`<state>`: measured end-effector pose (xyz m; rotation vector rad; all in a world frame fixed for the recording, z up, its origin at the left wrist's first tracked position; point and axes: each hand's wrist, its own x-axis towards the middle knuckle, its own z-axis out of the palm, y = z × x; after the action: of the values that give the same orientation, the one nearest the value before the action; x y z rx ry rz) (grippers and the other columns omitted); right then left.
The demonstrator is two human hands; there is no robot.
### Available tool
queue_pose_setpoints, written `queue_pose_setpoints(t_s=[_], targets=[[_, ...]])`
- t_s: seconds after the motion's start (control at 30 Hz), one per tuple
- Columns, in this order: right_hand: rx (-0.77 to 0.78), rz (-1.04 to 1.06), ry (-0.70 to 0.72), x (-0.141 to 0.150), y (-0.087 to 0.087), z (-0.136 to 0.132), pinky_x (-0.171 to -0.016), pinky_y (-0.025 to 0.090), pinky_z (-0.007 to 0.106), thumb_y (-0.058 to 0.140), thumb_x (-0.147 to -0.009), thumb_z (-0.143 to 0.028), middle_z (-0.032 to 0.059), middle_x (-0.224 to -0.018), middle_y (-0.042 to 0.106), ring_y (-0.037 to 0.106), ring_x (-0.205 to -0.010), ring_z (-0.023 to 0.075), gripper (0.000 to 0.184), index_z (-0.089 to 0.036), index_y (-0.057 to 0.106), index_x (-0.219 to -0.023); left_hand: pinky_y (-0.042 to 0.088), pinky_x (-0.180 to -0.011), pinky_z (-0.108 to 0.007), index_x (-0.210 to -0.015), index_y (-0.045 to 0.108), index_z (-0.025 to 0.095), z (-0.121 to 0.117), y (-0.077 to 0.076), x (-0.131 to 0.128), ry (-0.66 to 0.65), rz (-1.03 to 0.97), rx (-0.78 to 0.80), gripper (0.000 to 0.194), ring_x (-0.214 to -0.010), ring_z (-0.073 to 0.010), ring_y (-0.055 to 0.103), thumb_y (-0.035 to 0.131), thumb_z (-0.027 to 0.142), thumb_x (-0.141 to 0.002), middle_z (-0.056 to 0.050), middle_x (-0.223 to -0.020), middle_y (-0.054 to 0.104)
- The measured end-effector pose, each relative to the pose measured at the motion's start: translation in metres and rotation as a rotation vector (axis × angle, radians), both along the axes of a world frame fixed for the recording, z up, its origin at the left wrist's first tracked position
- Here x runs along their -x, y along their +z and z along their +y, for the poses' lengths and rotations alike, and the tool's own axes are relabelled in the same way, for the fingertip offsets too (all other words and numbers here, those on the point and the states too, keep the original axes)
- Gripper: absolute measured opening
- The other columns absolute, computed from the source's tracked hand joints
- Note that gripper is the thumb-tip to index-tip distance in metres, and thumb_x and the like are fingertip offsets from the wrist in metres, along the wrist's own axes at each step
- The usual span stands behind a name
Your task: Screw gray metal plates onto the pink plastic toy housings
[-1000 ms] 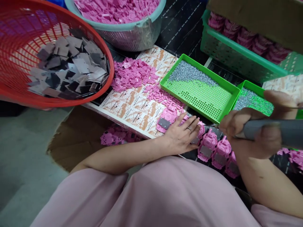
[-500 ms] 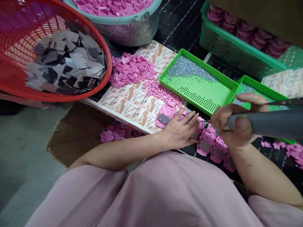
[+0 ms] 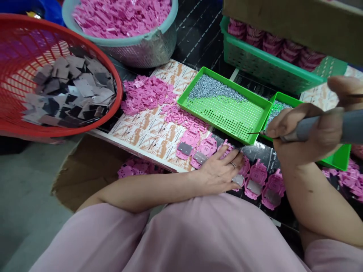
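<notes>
Several pink plastic housings with grey metal plates lie in a row along the bench's near edge. My left hand rests over the middle of this row with its fingers stretched out, partly hiding the housings under it. Wrapped in my right hand is a grey power screwdriver, held nearly level. Its thin bit points left, over the near right corner of a green tray of small silver screws. Whether a screw sits on the bit is too small to tell.
A red basket of grey metal plates stands at left. Behind are a pale blue basket of pink parts and a green crate of stacked pink pieces. Loose pink parts lie heaped on the bench. Another green screw tray sits right.
My right hand has lifted the screwdriver away from the housings, up and right, its bit now over the tray. My left hand stays on the row. The view has shifted slightly.
</notes>
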<state>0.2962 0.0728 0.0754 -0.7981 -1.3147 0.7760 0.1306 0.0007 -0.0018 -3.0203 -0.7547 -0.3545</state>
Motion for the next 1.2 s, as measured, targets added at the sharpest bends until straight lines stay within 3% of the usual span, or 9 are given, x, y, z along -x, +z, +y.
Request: queue_pose_setpoints(t_s=[0.1,0.2,0.57,0.8,1.2], targets=[[-0.161,0.115,0.018,0.006,-0.01,0.005,-0.032,0.039,0.026,0.064,-0.081,-0.033,-0.0092,-0.046,0.048,0.042,-0.032,0.0107,0.025,-0.028,0.062,-0.106,0.031,-0.111,-0.049,-0.133,0.054,0.011,0.005,0.0,0.001,0.007,0.029,-0.007,0.068,-0.13,-0.0284,0.045,0.037,0.064,-0.094,-0.011,-0.139,0.055],[-0.1,0.118,0.11,0.009,-0.016,0.005,-0.033,0.04,0.026,0.064,-0.082,-0.031,-0.0089,-0.048,0.05,0.043,-0.033,0.011,0.028,-0.03,0.061,-0.11,0.029,-0.113,-0.049,-0.128,0.059,0.013,0.011,0.003,0.002,0.02,0.056,-0.002,0.064,-0.132,-0.0289,0.043,0.041,0.063,-0.093,-0.011,-0.137,0.057],[-0.003,0.074,0.18,0.013,-0.021,0.004,-0.038,0.044,0.025,0.064,-0.086,-0.035,-0.0081,-0.053,0.053,0.048,-0.038,0.0104,0.027,-0.032,0.059,-0.113,0.034,-0.108,-0.048,-0.127,0.06,0.013,0.013,0.002,0.0,0.03,-0.012,0.01,0.063,-0.127,-0.0284,0.049,0.051,0.063,-0.089,-0.012,-0.133,0.06],[-0.045,0.003,0.267,0.008,-0.032,0.004,-0.04,0.042,0.026,0.056,-0.091,-0.03,-0.0065,-0.058,0.052,0.05,-0.043,0.0103,0.028,-0.031,0.055,-0.118,0.033,-0.109,-0.05,-0.129,0.059,0.013,0.014,0.0,0.001,0.028,-0.011,0.035,0.065,-0.129,-0.0304,0.047,0.05,0.064,-0.089,-0.012,-0.135,0.059],[-0.03,-0.025,0.19,0.011,-0.03,0.003,-0.041,0.042,0.027,0.059,-0.088,-0.038,-0.0079,-0.055,0.051,0.047,-0.041,0.0107,0.026,-0.031,0.054,-0.113,0.032,-0.109,-0.053,-0.129,0.057,0.014,0.014,-0.002,0.002,0.035,-0.042,0.022,0.064,-0.128,-0.0311,0.047,0.048,0.064,-0.09,-0.012,-0.134,0.059]])
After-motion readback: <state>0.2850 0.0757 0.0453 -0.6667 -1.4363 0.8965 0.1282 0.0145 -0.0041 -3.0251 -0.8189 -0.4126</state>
